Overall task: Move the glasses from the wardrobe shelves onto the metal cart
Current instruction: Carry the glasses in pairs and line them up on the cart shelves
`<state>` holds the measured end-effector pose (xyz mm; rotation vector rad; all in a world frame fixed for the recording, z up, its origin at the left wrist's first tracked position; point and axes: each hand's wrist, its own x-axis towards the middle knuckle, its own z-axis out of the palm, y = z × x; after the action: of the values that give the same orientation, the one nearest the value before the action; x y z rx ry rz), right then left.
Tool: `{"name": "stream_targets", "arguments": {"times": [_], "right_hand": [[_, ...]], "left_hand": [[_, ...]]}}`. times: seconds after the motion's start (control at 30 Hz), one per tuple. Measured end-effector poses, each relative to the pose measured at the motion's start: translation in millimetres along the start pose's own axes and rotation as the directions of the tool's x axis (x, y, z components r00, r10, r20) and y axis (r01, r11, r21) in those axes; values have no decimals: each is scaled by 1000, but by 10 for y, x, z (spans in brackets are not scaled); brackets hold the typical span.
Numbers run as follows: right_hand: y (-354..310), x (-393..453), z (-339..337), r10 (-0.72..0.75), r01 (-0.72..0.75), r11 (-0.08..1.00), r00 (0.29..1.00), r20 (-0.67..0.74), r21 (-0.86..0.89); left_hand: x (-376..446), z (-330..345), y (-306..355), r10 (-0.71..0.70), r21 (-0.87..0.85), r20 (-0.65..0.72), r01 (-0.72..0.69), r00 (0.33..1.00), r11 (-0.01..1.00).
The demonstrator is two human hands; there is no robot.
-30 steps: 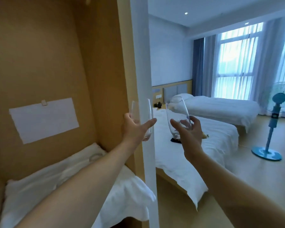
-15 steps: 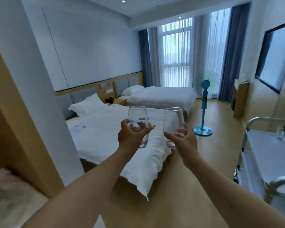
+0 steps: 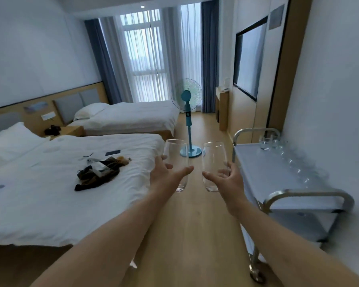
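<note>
Each hand's fingers (image 3: 224, 172) wrap one upright glass (image 3: 212, 162), beside the cart (image 3: 278, 172).

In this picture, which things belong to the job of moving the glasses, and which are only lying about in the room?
Belong to the job:
left hand holding a glass
right hand holding a second glass
metal cart
glasses already on the cart

Only lying about:
dark clothes and phone on the near bed
blue fan
</note>
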<state>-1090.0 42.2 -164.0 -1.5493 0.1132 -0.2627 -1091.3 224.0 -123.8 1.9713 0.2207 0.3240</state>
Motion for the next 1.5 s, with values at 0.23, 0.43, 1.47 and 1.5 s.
{"name": "stream_targets", "arguments": {"times": [0.23, 0.43, 1.47, 1.5], "right_hand": [[6, 759, 81, -18, 15, 1000, 985, -170, -21], [83, 1440, 389, -21, 8, 998, 968, -250, -54], [1652, 5007, 465, 259, -270, 963, 936, -238, -13], [1723, 5073, 429, 275, -285, 958, 931, -241, -8]], "left_hand": [[999, 464, -26, 110, -18, 141, -109, 984, 994], [1879, 649, -106, 121, -71, 230, -107, 966, 992], [5119, 2747, -656, -116, 246, 343, 30, 932, 969], [5160, 2840, -695, -140, 262, 352, 46, 925, 964]]}}
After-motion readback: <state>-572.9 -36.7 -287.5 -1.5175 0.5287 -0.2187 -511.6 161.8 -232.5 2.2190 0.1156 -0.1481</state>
